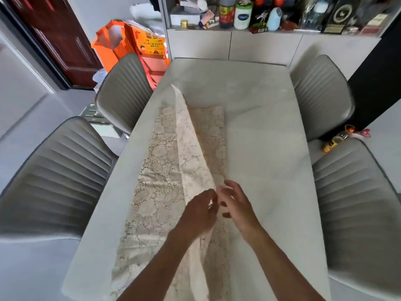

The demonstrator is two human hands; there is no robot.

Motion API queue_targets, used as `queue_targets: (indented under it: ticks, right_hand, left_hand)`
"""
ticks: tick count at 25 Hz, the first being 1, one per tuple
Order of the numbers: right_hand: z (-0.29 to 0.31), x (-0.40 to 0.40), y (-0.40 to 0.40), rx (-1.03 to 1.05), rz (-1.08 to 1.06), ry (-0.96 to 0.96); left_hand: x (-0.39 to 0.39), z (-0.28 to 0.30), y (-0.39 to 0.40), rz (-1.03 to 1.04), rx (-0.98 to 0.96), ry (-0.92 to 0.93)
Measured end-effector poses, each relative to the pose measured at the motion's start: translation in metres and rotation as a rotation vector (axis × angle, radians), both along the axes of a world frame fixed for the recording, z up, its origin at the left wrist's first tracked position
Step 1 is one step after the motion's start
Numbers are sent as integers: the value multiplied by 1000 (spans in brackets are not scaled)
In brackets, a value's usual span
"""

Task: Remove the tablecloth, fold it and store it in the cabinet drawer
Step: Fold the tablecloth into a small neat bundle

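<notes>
My left hand [200,210] sits in the lower centre of the frame, fingers curled around a raised fold of the tablecloth [165,170]. My right hand [235,203] is just beside it, fingers spread and loosely bent at the same fold; whether they actually pinch the fabric cannot be determined because of blur. The two hands are nearly touching.

The tablecloth is a cream lace sheet, folded into a long strip. It runs from the bottom edge of the frame up toward the centre, lying on the left half of the counter [271,131]. One layer stands up as a ridge from my hands to a point near the centre of the frame.

Four grey padded chairs surround the counter: two at the left [58,177] [123,90] and two at the right [321,94] [358,203].

A white cabinet [264,46] stands at the top of the frame, with bottles and boxes on the shelf above it. An orange bag [121,42] is at the upper left, beside a dark red door [54,35].
</notes>
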State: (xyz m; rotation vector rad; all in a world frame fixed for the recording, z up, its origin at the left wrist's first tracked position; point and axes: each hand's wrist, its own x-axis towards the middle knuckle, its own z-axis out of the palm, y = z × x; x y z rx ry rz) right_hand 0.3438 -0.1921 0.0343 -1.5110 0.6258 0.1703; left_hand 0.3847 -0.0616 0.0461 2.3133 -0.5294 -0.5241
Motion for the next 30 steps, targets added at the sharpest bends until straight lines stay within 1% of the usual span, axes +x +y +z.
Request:
queue_targets:
  ticks: [2, 4, 6, 7, 8, 9, 10, 11, 12, 13, 14, 15, 16, 17, 19, 22, 23, 25, 26, 27, 28, 30]
  right_hand:
    - [13, -4, -55, -78, -96, 66]
    - [7, -21, -122, -139, -212, 165]
    - [-11, -45, -178, -171, -251, 294]
    - [-24, -60, -200, -201, -240, 360]
    - [-39, -75, -216, -237, -234, 415]
    - [-53, -89, -227, -275, -236, 456]
    - [-68, -100, -235, -302, -247, 479]
    - [-80, -109, -240, -311, -262, 485]
    - [-91, -114, -242, -320, -275, 483]
    - [-98, -116, -241, -346, -270, 486]
    - [-104, -117, -240, -387, -245, 497]
    - [-108, -117, -238, -437, -210, 511]
    - [-112, -117, -234, -497, -180, 525]
    - [-114, -115, -229, -551, -161, 536]
    - [-115, -114, -224, -614, -162, 525]
    - [-107, -110, -229, -718, -279, 539]
    - [-103, -111, -231, -728, -326, 545]
    - [-99, -114, -229, -702, -357, 552]
    - [-97, -115, -225, -683, -342, 556]
    - [-97, -115, -219, -671, -316, 559]
    - [-97, -115, -211, -662, -288, 551]
    - [-100, -111, -198, -670, -235, 535]
  left_hand:
    - [-23, 18, -71, -89, -31, 53]
    - [-48, 25, -127, -198, -72, 201]
    - [-70, 20, -156, -257, -185, 402]
    - [-80, 9, -159, -227, -231, 421]
    - [-88, -4, -153, -145, -237, 357]
    - [-93, -22, -138, -15, -172, 223]
    - [-98, -41, -115, 128, -27, 75]
    - [-104, -60, -87, 250, 163, -2]
    - [-110, -76, -58, 348, 327, 22]
    - [-117, -89, -31, 404, 433, 111]
    - [-123, -101, -9, 402, 485, 202]
    - [-129, -111, 8, 348, 527, 247]
    - [-133, -122, 20, 277, 575, 239]
    - [-134, -131, 30, 223, 604, 204]
    - [-123, -140, 45, 181, 619, 109]
    - [-95, -138, 78, 170, 670, -148]
    - [-86, -136, 94, 236, 662, -127]
    - [-71, -134, 128, 516, 613, 98]
    - [-63, -134, 141, 647, 605, 168]
    - [-55, -131, 149, 752, 600, 196]
    - [-47, -129, 153, 832, 579, 185]
    - [-32, -124, 150, 918, 492, 131]
